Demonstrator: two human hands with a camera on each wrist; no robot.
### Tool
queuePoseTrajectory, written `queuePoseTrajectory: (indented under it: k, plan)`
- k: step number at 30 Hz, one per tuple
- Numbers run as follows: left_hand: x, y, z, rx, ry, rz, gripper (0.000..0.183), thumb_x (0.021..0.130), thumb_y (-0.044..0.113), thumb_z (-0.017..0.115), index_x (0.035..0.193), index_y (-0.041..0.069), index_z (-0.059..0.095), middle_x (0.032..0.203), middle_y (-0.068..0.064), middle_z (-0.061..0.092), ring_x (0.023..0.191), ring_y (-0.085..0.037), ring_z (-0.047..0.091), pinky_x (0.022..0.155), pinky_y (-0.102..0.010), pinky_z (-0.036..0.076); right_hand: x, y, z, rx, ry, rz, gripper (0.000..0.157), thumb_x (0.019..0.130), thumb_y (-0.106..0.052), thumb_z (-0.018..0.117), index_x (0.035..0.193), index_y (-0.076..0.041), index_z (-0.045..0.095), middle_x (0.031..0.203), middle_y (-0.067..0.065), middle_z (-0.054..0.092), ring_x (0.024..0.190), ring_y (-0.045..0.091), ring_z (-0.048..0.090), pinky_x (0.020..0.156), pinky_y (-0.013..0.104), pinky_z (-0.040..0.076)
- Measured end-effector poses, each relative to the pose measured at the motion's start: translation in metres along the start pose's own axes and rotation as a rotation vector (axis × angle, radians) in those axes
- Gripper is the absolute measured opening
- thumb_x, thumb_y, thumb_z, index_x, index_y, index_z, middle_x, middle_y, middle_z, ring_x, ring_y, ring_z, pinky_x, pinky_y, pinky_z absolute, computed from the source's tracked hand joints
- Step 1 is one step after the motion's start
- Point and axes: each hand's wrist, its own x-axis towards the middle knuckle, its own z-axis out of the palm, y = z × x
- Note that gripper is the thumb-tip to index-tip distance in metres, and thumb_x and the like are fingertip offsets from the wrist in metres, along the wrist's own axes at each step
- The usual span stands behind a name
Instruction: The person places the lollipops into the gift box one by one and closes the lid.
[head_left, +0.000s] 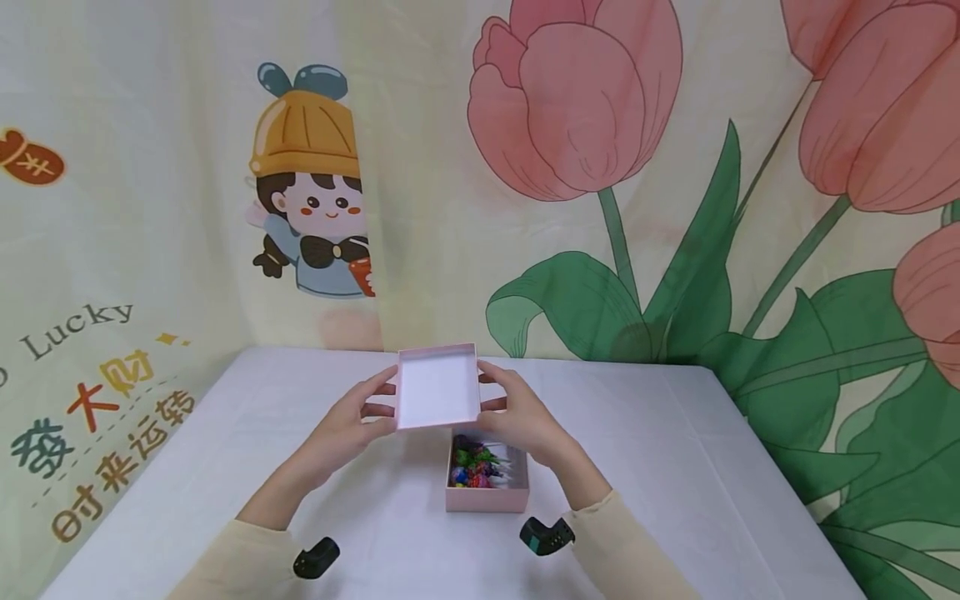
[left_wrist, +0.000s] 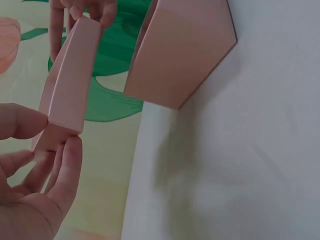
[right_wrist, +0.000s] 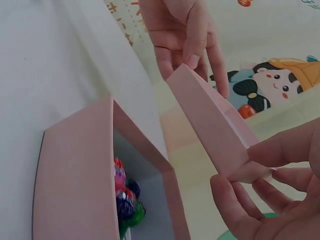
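A shallow pink box lid [head_left: 438, 387] with a white inside is held up above the table, its hollow side toward the head camera. My left hand [head_left: 358, 417] grips its left edge between thumb and fingers. On the opposite edge, my right hand [head_left: 521, 415] holds it the same way. Below and slightly right stands the open pink box [head_left: 487, 500], apart from the lid. Inside lie several lollipops [head_left: 474, 467] in colourful shiny wrappers, their white sticks pointing right. The right wrist view shows the lid [right_wrist: 210, 125] tilted beside the box [right_wrist: 75, 170].
A white cloth covers the table [head_left: 345, 517]. Behind it hangs a backdrop [head_left: 427, 208] printed with tulips and a cartoon child. A black wrist device [head_left: 317, 558] sits by the left sleeve, and another [head_left: 546, 536] by the right sleeve.
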Motion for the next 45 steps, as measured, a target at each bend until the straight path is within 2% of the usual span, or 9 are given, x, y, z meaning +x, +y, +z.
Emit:
queuePoseTrajectory:
  k: [5, 10, 17, 22, 28, 33, 39, 45]
  plan:
    - [0.003, 0.009, 0.023, -0.036, -0.001, 0.007, 0.082, 0.1, 0.008, 0.07, 0.169, 0.022, 0.029, 0.156, -0.016, 0.046, 0.129, -0.034, 0.059, 0.101, -0.045, 0.06, -0.017, 0.01, -0.015, -0.026, 0.037, 0.019, 0.082, 0.096, -0.002, 0.068, 0.168, -0.022, 0.034, 0.159, 0.013, 0.042, 0.124, 0.032, 0.062, 0.098, 0.047, 0.06]
    - [0.003, 0.014, 0.042, -0.077, 0.003, 0.021, 0.086, 0.098, 0.004, 0.072, 0.169, 0.023, 0.029, 0.153, -0.017, 0.048, 0.126, -0.033, 0.061, 0.098, -0.042, 0.061, -0.029, 0.018, -0.026, -0.035, 0.071, 0.035, 0.083, 0.095, -0.001, 0.07, 0.167, -0.025, 0.035, 0.156, 0.013, 0.048, 0.121, 0.03, 0.063, 0.096, 0.045, 0.062]
    - [-0.001, 0.021, 0.061, -0.172, -0.015, 0.036, 0.085, 0.095, 0.001, 0.073, 0.167, 0.026, 0.035, 0.152, -0.015, 0.051, 0.122, -0.03, 0.062, 0.095, -0.04, 0.061, -0.045, 0.028, -0.039, -0.037, 0.1, 0.062, 0.085, 0.093, 0.003, 0.072, 0.165, -0.028, 0.038, 0.154, 0.012, 0.051, 0.118, 0.029, 0.063, 0.091, 0.042, 0.063]
    - [-0.001, 0.025, 0.071, -0.188, -0.018, 0.034, 0.087, 0.093, 0.0, 0.075, 0.166, 0.028, 0.037, 0.153, -0.015, 0.054, 0.119, -0.028, 0.063, 0.092, -0.04, 0.062, -0.05, 0.033, -0.045, -0.039, 0.111, 0.067, 0.087, 0.092, 0.004, 0.072, 0.164, -0.03, 0.037, 0.151, 0.011, 0.052, 0.115, 0.028, 0.063, 0.089, 0.041, 0.063]
    - [-0.001, 0.032, 0.074, -0.181, -0.017, 0.051, 0.088, 0.092, -0.002, 0.075, 0.164, 0.028, 0.037, 0.148, -0.015, 0.059, 0.117, -0.028, 0.064, 0.09, -0.04, 0.06, -0.052, 0.032, -0.049, -0.076, 0.116, 0.052, 0.093, 0.092, 0.004, 0.073, 0.167, -0.034, 0.032, 0.148, 0.011, 0.052, 0.11, 0.026, 0.063, 0.087, 0.04, 0.063]
    - [-0.002, 0.034, 0.071, -0.151, -0.016, 0.067, 0.089, 0.093, 0.001, 0.075, 0.165, 0.033, 0.033, 0.145, -0.014, 0.06, 0.114, -0.026, 0.065, 0.089, -0.039, 0.059, -0.052, 0.029, -0.051, -0.084, 0.1, 0.033, 0.096, 0.094, 0.001, 0.073, 0.168, -0.039, 0.027, 0.144, 0.012, 0.054, 0.102, 0.024, 0.065, 0.082, 0.038, 0.065]
    - [-0.002, 0.033, 0.067, -0.093, -0.016, 0.089, 0.092, 0.096, 0.004, 0.073, 0.167, 0.039, 0.027, 0.14, -0.014, 0.061, 0.11, -0.023, 0.067, 0.088, -0.036, 0.06, -0.055, 0.028, -0.05, -0.152, 0.069, -0.018, 0.101, 0.096, 0.0, 0.073, 0.17, -0.042, 0.018, 0.137, 0.013, 0.059, 0.095, 0.021, 0.067, 0.082, 0.034, 0.063]
    - [-0.002, 0.034, 0.064, -0.062, 0.006, 0.115, 0.084, 0.099, 0.004, 0.069, 0.166, 0.037, 0.03, 0.133, -0.014, 0.063, 0.106, -0.024, 0.067, 0.086, -0.034, 0.063, -0.054, 0.025, -0.048, -0.205, 0.077, -0.064, 0.101, 0.097, -0.004, 0.074, 0.169, -0.044, 0.017, 0.13, 0.012, 0.062, 0.093, 0.019, 0.068, 0.082, 0.035, 0.063]
